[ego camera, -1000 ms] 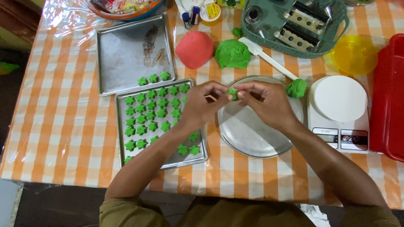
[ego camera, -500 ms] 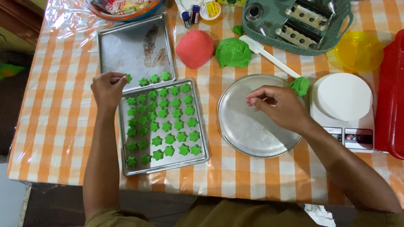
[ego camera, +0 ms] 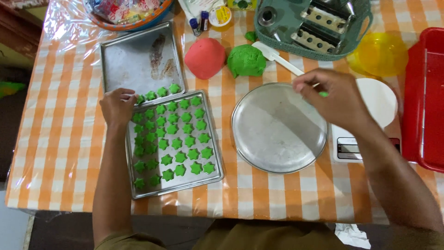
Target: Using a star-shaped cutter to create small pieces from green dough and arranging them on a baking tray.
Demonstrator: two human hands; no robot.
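We note the left hand point(ego camera: 118, 105) resting at the upper left corner of the lower baking tray point(ego camera: 216, 153), fingers curled together over the spot where the green star-shaped dough pieces point(ego camera: 178, 139) begin; whether it pinches one we cannot tell. The stars fill this tray in rows, and a few more sit along the near edge of the upper tray point(ego camera: 134, 65), which touches it. The right hand point(ego camera: 335, 99) hovers over the far right rim of the round metal pan point(ego camera: 277, 129), fingertips pinched on a small bit of green dough point(ego camera: 323, 94). Behind the pan lie a red dough ball point(ego camera: 205, 58) and a green dough ball point(ego camera: 246, 60), just beside each other on the checked bench point(ego camera: 55, 139). A white scale point(ego camera: 370, 120) sits under the right wrist.
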